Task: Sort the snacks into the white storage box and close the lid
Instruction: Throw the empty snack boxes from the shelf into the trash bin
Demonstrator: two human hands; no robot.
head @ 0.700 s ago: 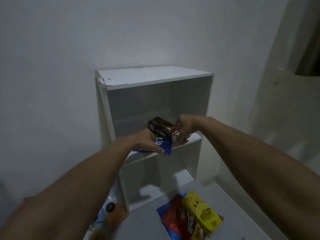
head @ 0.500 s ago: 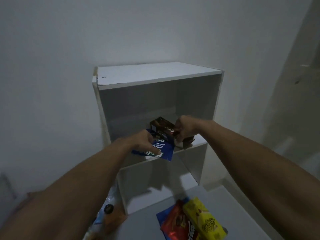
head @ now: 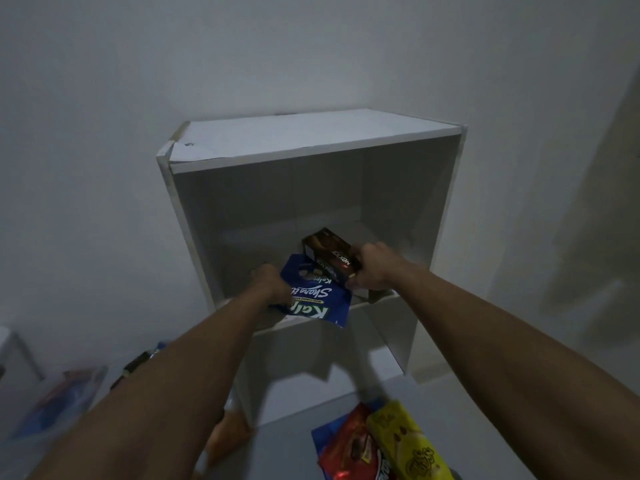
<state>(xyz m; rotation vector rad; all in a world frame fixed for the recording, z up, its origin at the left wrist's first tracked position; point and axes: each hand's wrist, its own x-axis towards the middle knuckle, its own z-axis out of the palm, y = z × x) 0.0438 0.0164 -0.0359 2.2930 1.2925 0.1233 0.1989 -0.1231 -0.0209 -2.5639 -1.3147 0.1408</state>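
reaching into the upper compartment of the white shelf unit [head: 311, 140], the person had both arms stretched forward. the left hand [head: 272, 284] lay on the blue packet [head: 317, 297], its fingers curled over the packet's left edge and gripping it; the packet sat on the middle shelf board with its near corner hanging out over the front edge. the right hand [head: 372, 266] was clamped on the dark box [head: 330, 256], fingers wrapped round its right end, thumb at the lower near corner. the box was tilted, its far end raised, and it overlapped the top right part of the blue packet, so the two were touching. both snacks were inside the upper compartment, toward its right half.

below, at the bottom edge of the view, a red packet [head: 353, 448] and a yellow packet [head: 403, 441] lay side by side, touching, on a pale surface, with a blue wrapper [head: 320, 436] showing underneath them. to the lower left, a clear bag [head: 62, 400] with coloured things in it was too blurred to make out. something orange [head: 227, 436] showed by the foot of the unit, beside the left forearm. the wall [head: 104, 98] behind was plain and pale.
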